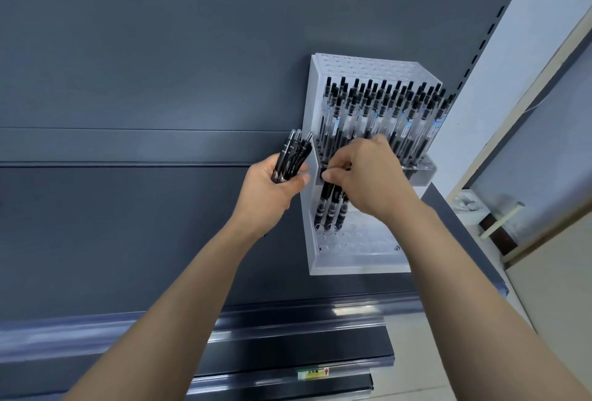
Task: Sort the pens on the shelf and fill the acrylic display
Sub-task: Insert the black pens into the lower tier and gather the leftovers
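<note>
Right grip (362, 176) pinches upright pen (324, 205); left grip (272, 190) holds upright bundle (290, 157).

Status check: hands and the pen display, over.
Left hand grips a bundle of black pens. Right hand pinches a pen in the lower tier of the acrylic display. Upper tier packed, lower mostly empty holes. Nothing blocking.

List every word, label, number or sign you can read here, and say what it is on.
No text here is legible.
Sticker on the lower shelf edge: yellow-green, red arrow, print too blurred.
Blue labels on the upper-tier pens in the acrylic display: too small.
White print on the black pens in the left hand: too blurred.
</note>
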Motion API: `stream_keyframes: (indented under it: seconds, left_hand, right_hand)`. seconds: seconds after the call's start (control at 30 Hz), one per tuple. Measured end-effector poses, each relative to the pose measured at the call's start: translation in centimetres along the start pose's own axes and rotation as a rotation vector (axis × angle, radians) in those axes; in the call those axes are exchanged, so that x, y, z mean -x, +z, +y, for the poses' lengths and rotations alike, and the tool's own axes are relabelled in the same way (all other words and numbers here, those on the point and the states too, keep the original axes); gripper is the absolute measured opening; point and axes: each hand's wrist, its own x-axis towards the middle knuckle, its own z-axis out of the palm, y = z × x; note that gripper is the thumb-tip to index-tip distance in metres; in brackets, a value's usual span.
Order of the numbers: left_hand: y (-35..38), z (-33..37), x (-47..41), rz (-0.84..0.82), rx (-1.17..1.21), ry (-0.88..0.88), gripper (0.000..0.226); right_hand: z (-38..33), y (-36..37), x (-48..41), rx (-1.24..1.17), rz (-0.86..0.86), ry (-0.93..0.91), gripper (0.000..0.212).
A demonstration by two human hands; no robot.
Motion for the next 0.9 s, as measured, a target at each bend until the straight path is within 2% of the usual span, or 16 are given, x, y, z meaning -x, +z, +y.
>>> stream_keyframes:
  seconds: [0.17,0.5,0.73,0.9]
  left_hand:
    - [0.3,0.0,0.1,-0.012,0.001,0.019,0.008]
    - [0.7,0.2,0.4,-0.014,-0.001,0.001,0.013]
    - [0.9,0.8,0.5,-0.022,-0.015,0.027,0.011]
    - [1.4,1.1,0.3,-0.009,0.02,0.035,0.013]
  right_hand:
    - [-0.4,0.3,0.0,0.079,-0.013,-0.024,0.022]
    - [0.9,-1.6,0.8,-0.1,-0.046,0.024,0.025]
    - [1.5,-2.3,1.2,-0.235,0.134,0.045,0.02]
    - [1.6,-1.2,0.9,-0.158,0.007,-0.001,0.021]
